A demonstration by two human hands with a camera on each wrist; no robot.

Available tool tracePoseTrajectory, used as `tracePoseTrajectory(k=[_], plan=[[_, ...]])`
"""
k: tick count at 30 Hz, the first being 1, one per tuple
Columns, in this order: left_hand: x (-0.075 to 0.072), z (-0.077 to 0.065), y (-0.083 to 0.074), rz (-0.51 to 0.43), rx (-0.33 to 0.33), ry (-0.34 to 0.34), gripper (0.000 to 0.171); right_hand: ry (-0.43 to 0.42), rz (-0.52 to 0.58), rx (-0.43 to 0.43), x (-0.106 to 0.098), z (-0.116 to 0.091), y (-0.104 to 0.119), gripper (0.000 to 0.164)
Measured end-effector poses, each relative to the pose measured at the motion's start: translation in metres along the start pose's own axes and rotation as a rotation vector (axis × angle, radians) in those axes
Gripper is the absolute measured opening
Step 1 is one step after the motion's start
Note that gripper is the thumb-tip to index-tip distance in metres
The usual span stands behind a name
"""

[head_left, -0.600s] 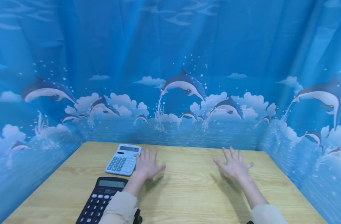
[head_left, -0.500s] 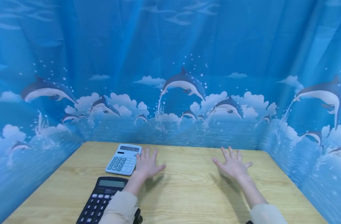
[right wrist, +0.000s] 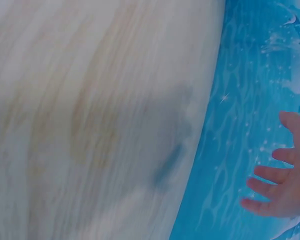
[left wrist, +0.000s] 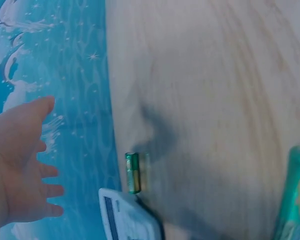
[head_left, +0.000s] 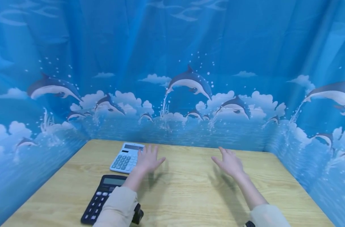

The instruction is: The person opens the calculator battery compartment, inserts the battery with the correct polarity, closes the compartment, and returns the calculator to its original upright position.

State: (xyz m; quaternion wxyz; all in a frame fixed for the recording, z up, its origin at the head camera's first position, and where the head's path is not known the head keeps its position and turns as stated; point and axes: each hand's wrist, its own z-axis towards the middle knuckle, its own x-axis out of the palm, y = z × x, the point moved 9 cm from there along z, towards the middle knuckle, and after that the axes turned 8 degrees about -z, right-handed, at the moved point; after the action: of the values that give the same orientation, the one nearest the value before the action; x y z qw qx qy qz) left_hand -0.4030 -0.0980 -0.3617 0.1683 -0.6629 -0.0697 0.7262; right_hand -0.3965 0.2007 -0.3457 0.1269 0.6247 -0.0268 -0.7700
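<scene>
My left hand (head_left: 146, 159) hovers over the table with fingers spread, holding nothing. It partly covers the right side of a white calculator (head_left: 121, 162). Below it, a black calculator (head_left: 95, 201) lies partly under my left sleeve. In the left wrist view a small green battery (left wrist: 132, 172) lies beside the white calculator's corner; the head view does not show it. A larger-looking green cylinder with yellowish marks (left wrist: 296, 200) is cut off at that view's right edge. My right hand (head_left: 230, 162) is held over the right side of the table, fingers extended, touching nothing.
The wooden table (head_left: 189, 189) has its far edge against a blue dolphin-print curtain (head_left: 172, 132), which also runs along both sides. Shadows of both hands fall on the tabletop. Dark wrist devices show at both cuffs.
The head view has shifted slightly, moving the scene right and up. My right hand has moved a little left and turned, its fingers now looking closer together. My left hand has shifted slightly toward the white calculator.
</scene>
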Motion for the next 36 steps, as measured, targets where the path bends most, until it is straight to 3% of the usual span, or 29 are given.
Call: tracePoseTrajectory(k=[5, 12, 18, 23, 30, 36], plan=[[-0.020, -0.002, 0.005, 0.000, -0.001, -0.024, 0.062, 0.011, 0.066, -0.034, 0.001, 0.004, 0.018, 0.062], [-0.049, -0.013, 0.026, -0.190, -0.090, 0.014, 0.058, 0.028, 0.182, -0.057, 0.002, 0.015, 0.048, 0.050], [-0.069, -0.021, 0.059, -0.260, -0.164, 0.005, 0.036, 0.038, 0.287, -0.093, 0.000, 0.028, 0.084, 0.046], [-0.086, -0.029, 0.088, -0.245, -0.231, 0.004, 0.037, 0.068, 0.389, -0.102, 0.001, 0.043, 0.112, 0.043], [-0.089, -0.041, 0.125, -0.228, -0.331, 0.003, 0.028, 0.126, 0.485, -0.091, 0.017, 0.058, 0.141, 0.043], [-0.078, -0.046, 0.151, -0.241, -0.363, 0.017, 0.038, 0.169, 0.553, -0.098, 0.036, 0.064, 0.166, 0.040]])
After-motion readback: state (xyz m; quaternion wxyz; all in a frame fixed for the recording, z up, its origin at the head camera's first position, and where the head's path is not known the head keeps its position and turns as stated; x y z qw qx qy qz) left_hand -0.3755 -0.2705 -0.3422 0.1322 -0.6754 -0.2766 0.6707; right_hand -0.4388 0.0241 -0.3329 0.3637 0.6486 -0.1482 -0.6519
